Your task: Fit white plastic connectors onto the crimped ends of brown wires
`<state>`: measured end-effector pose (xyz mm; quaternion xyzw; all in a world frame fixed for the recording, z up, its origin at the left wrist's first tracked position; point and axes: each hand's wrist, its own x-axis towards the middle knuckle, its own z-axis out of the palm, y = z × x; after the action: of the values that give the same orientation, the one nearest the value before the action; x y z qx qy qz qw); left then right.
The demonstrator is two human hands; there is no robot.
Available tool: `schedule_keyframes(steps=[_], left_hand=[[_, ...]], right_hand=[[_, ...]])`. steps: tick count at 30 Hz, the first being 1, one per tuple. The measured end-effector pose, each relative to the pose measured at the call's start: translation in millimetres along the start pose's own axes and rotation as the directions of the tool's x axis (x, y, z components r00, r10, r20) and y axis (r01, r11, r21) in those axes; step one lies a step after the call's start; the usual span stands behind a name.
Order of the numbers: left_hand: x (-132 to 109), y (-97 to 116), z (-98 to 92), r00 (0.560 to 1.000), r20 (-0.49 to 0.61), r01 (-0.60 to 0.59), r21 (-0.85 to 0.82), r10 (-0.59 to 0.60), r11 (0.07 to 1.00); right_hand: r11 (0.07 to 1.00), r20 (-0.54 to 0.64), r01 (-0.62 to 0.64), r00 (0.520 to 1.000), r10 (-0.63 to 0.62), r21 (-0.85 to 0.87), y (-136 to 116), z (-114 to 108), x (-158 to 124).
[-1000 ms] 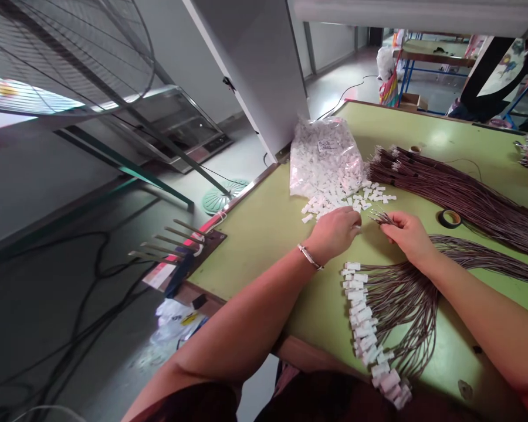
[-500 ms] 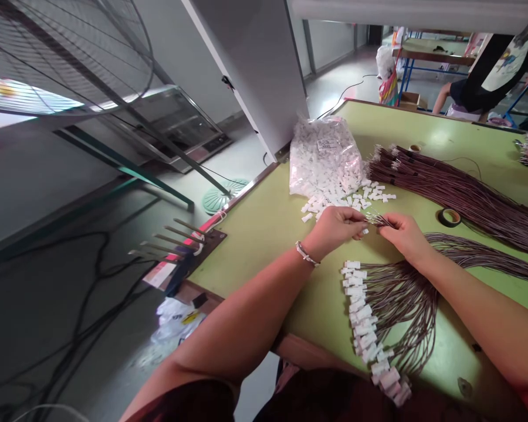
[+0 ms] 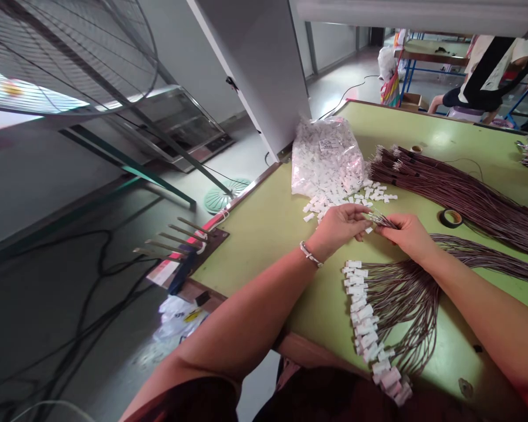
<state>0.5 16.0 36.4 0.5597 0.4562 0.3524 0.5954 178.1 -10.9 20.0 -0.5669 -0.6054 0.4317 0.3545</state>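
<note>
My left hand (image 3: 341, 225) is closed in a pinch just below a scatter of small white plastic connectors (image 3: 356, 199) on the green table (image 3: 264, 228). It seems to hold one small white connector at its fingertips. My right hand (image 3: 407, 234) grips a thin bunch of brown wires (image 3: 381, 219) whose metal tips point toward the left hand's fingers. Below both hands lies a fanned bundle of brown wires with white connectors fitted (image 3: 367, 319).
A clear bag of white connectors (image 3: 325, 155) lies at the table's far side. A long bundle of brown wires (image 3: 449, 187) and a tape roll (image 3: 449, 218) lie to the right. A large fan (image 3: 66, 53) stands left. Another person (image 3: 484, 76) is at a far bench.
My left hand lifted from the loose connectors and turned toward the wire tips in my right hand. The two hands now meet closer together.
</note>
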Motion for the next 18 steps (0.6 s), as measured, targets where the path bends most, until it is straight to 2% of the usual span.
schedule_keyframes(steps=[5,8,10,12,14,18], left_hand=[[1,-2,-1.5,1.0,0.012,-0.007,0.042,0.006,0.999],[2,-4,-3.4,0.998,0.01,0.06,0.042,-0.061,0.997],[3,-5,-4.1,0.993,0.03,0.113,0.029,-0.113,0.993],[4,-7,-4.8,0.987,0.044,0.154,-0.038,-0.153,0.987],[5,-9,-5.8,0.983,0.051,0.183,-0.162,-0.177,0.97],[8,-11,-9.0,0.983,0.04,0.18,-0.389,-0.178,0.904]], right_hand=[[0.999,0.052,-0.031,0.998,0.029,0.039,2,1,1],[1.0,-0.032,0.013,0.999,-0.013,0.017,1,1,2],[0.993,-0.086,0.069,0.993,-0.077,-0.097,-1,1,2],[0.961,-0.097,0.122,0.984,-0.15,-0.247,-2,-1,2],[0.936,-0.112,0.136,0.977,-0.181,-0.325,-3,-3,1],[0.968,-0.228,0.063,0.966,-0.12,-0.242,-8,-7,1]])
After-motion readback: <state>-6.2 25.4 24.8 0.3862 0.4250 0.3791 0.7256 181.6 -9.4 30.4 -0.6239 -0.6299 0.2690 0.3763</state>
